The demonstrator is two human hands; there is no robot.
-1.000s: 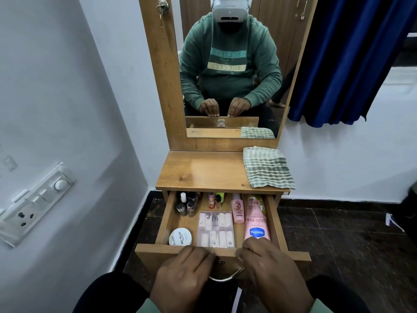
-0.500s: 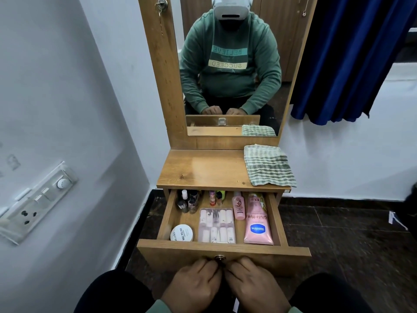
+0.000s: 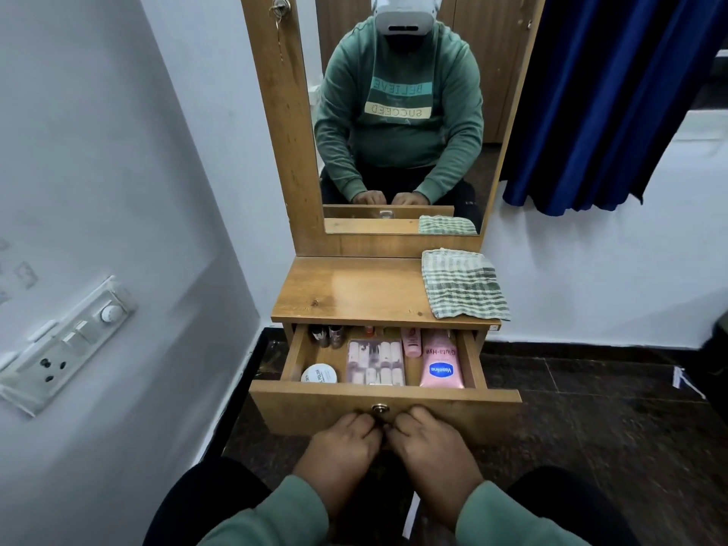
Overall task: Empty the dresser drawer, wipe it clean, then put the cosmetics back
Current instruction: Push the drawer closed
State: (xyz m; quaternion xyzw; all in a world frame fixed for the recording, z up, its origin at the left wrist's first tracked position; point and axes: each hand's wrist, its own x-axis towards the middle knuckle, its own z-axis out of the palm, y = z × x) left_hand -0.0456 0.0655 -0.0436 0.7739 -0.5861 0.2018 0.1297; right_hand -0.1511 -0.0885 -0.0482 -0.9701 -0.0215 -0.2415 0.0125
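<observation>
Drawer is pulled out and full: Vaseline tube on the right, small pink bottle next to it, clear case in the middle, white jar front left, tiny bottles at the back. Left hand and right hand sit side by side under the lock, fingers curled against the front; can't tell what they're gripping. Striped cloth lies on the dresser top, right side.

Pale blue walls meet a dark tiled floor. Switchboard on the left wall; blue curtain hangs at right.
</observation>
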